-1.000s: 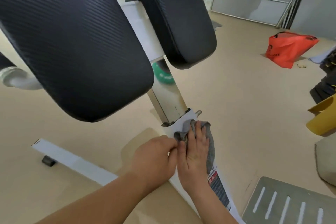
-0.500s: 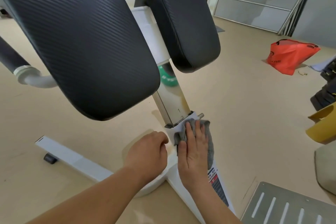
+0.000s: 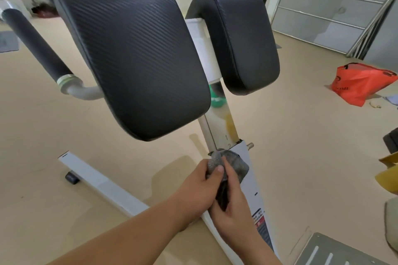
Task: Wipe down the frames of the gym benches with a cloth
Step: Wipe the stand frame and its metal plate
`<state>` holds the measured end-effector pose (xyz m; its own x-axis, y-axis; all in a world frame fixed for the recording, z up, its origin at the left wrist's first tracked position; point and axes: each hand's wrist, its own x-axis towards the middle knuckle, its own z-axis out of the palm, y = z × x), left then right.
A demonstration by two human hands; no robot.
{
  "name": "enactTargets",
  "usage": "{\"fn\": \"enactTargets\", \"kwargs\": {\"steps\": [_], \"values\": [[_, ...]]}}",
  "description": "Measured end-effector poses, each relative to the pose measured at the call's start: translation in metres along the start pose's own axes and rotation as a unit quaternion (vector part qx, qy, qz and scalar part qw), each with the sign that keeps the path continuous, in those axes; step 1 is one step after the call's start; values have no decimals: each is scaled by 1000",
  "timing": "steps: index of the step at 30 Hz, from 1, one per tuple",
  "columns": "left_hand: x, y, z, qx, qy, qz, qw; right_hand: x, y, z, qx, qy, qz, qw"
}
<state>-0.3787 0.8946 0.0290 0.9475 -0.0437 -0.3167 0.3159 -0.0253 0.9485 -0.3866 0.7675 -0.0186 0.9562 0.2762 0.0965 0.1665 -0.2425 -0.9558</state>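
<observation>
The step in hand is the wiping of the main beam, at the place where the shiny chrome inner post point(image 3: 219, 127) enters the white painted steel frame beam point(image 3: 252, 185), in the lower centre of the frame. The small grey crumpled cloth point(image 3: 234, 165) lies bunched against the top end of this beam, just below the printed numbers on the post. Both hands are on it: the left hand point(image 3: 199, 187) pinches its upper corner under the thumb; the right hand point(image 3: 235, 211) curls its fingers round the darker hanging fold, with one finger stretched over the bunch. It looks to me as if the person is gathering or refolding the cloth rather than stroking with it.

The next move, I think, asks for a flat clean face of cloth; then a pass along the beam toward the red and black label sticker point(image 3: 261, 221), and round the small metal pin point(image 3: 250, 146) at the right side of the collar, where dust can sit.

The beam is square in section, smooth and glossy, so the cloth should slide easily; the post is mirror-like and will show smears. The two black curved pads point(image 3: 137, 60) above have a fine ribbed, woven-looking vinyl skin. At the left, the white flat cross bar point(image 3: 97, 183) rests on a black rubber foot point(image 3: 72, 177); it looks not yet wiped, but I cannot tell.
</observation>
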Motion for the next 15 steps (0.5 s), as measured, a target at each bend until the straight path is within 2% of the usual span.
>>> {"fn": "enactTargets", "kwargs": {"steps": [2, 4, 6, 7, 9, 12, 15], "values": [[-6, 4, -3, -55, -8, -21, 998, -4, -7, -4, 10, -52, 0, 999], [-10, 6, -8, -26, 42, -17, 999, -5, -13, -14, -11, -24, -32, 999], [-7, 2, -20, 83, 147, 6, 986, 4, -11, -26, -92, 65, -71, 991], [-5, -4, -29, 147, 204, 22, 968, 10, -7, -32, -135, 90, -81, 983], [-8, -16, -42, 220, 267, 87, 934, 19, 2, -36, -172, 78, -84, 979], [-7, -45, -25, 200, 198, 158, 946, 18, 17, -28, -144, 49, -50, 987], [6, -75, 25, 79, 60, 120, 988, 12, 33, -25, -190, 93, -63, 975]]}}
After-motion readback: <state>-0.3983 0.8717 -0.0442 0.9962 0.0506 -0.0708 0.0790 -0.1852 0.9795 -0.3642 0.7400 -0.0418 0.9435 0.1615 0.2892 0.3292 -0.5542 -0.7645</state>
